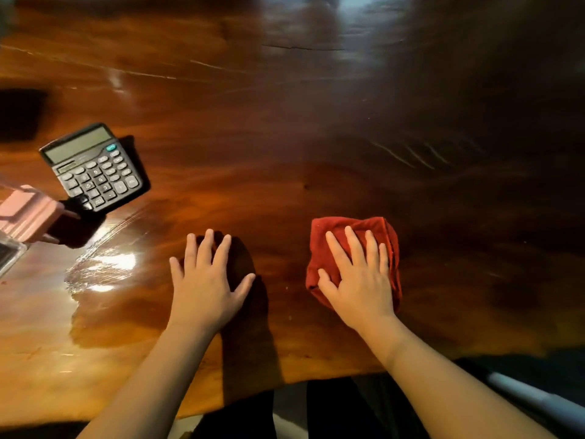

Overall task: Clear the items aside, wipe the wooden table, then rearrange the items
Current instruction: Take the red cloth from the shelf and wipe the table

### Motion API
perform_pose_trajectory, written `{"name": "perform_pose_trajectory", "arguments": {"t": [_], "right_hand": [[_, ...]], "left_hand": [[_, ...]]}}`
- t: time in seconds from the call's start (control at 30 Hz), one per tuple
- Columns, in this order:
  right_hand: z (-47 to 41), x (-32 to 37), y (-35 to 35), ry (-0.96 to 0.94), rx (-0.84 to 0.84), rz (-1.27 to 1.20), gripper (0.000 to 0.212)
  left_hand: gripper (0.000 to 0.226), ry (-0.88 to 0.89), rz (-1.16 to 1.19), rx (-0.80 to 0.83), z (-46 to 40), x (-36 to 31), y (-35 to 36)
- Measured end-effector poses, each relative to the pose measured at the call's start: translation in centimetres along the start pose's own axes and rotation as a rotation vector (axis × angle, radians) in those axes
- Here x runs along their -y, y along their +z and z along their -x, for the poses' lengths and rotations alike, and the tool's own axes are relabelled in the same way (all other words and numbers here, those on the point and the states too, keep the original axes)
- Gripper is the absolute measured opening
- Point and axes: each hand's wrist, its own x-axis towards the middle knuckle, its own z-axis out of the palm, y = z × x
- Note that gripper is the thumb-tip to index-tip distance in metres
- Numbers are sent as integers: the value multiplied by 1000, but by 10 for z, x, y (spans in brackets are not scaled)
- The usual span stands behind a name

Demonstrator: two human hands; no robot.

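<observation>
Tabletop (285, 128): polished dark wood with visible grain and fine scratches; a glossy wet-looking patch lies at the near left, reflecting light.
Right hand (361, 280): palm down, pressed flat on the red cloth (387, 236); fingers spread, grip not closed around the fabric.
Red cloth: bunched into a rough pad, lying on the tabletop near the front edge, right of centre, under the right hand.
Left hand (207, 280): palm down on bare wood, fingers splayed apart, holding nothing; set just left of the cloth, not touching it.
Calculator (95, 167): black desk model, keys and display facing up, lying askew at the far left of the tabletop, well apart from both hands.
Pink object (27, 213): ribbed plastic item at the left edge, beside the calculator's near corner; its identity cannot be told.
Clear container (8, 255): partly in view at the left edge, below the pink object.
</observation>
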Motion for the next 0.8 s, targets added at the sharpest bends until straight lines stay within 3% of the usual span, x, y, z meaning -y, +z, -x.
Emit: {"name": "perform_pose_trajectory", "arguments": {"t": [0.2,0.4,0.6,0.8], "right_hand": [[29,-51,-7,145,1,-1,74],[36,-39,-9,177,18,11,75],[51,6,1,141,54,22,77],[64,99,18,-20,110,10,78]], "left_hand": [[85,29,1,15,-1,-16,10],[83,5,28,9,17,0,14],[81,-93,90,-17,47,43,13],[82,-256,154,-36,84,101,11]]}}
